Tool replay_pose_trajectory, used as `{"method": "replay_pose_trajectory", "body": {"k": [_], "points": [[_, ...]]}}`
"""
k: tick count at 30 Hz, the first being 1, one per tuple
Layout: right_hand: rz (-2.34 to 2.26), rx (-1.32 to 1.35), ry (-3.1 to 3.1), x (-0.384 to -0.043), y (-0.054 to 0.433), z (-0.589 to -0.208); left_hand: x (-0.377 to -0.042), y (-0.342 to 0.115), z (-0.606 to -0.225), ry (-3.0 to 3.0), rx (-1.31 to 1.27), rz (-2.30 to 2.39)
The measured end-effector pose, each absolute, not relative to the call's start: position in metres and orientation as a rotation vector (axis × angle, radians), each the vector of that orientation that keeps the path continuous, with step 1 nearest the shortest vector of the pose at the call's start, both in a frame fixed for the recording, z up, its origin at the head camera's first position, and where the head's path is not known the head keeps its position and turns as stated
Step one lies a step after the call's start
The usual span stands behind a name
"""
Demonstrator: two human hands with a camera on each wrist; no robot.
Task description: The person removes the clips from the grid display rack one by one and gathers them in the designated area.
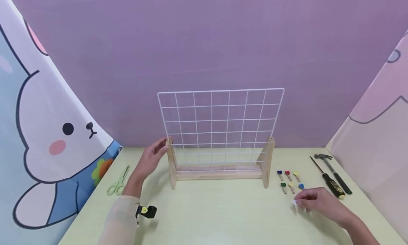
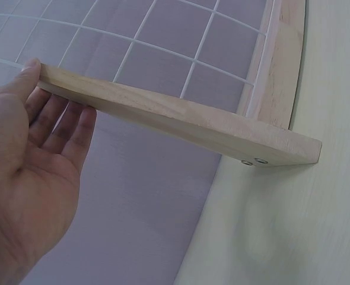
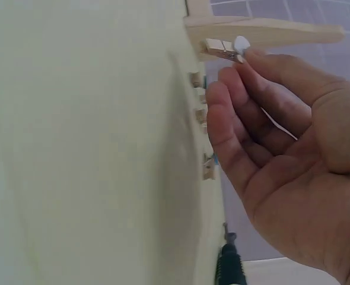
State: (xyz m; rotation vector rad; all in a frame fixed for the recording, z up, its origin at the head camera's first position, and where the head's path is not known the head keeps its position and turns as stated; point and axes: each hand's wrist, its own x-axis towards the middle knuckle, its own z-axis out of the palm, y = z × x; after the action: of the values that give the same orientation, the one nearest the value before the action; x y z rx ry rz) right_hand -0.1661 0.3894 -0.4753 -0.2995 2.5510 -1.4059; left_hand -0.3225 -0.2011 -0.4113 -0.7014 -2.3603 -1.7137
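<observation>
A white wire grid rack (image 1: pixel 220 133) stands upright in a wooden base at the back of the table. At its left side, my left hand (image 1: pixel 149 161) holds the top end of the wooden side post (image 2: pixel 163 110) between thumb and fingers. My right hand (image 1: pixel 322 204) is at the right of the table, pinching a small wooden clothespin (image 3: pixel 221 47) with a white top by thumb and fingertips, just above the surface. Beyond it lie several more clothespins (image 1: pixel 288 176) in two rows, with blue, red, yellow and green heart tops.
Green-handled scissors (image 1: pixel 118 184) lie left of my left forearm. To the right lie a screwdriver (image 1: pixel 333 184) with a black and yellow handle and a hammer (image 1: pixel 338 176). A purple cloth (image 1: pixel 220 39) hangs behind the table.
</observation>
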Motion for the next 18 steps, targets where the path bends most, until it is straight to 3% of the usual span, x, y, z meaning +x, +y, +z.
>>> {"method": "replay_pose_trajectory", "body": {"k": [18], "points": [[-1.299,-0.018,2.709,-0.171,0.372,-0.488,-0.322,-0.201,-0.412,-2.358,-0.702,-1.697]]}}
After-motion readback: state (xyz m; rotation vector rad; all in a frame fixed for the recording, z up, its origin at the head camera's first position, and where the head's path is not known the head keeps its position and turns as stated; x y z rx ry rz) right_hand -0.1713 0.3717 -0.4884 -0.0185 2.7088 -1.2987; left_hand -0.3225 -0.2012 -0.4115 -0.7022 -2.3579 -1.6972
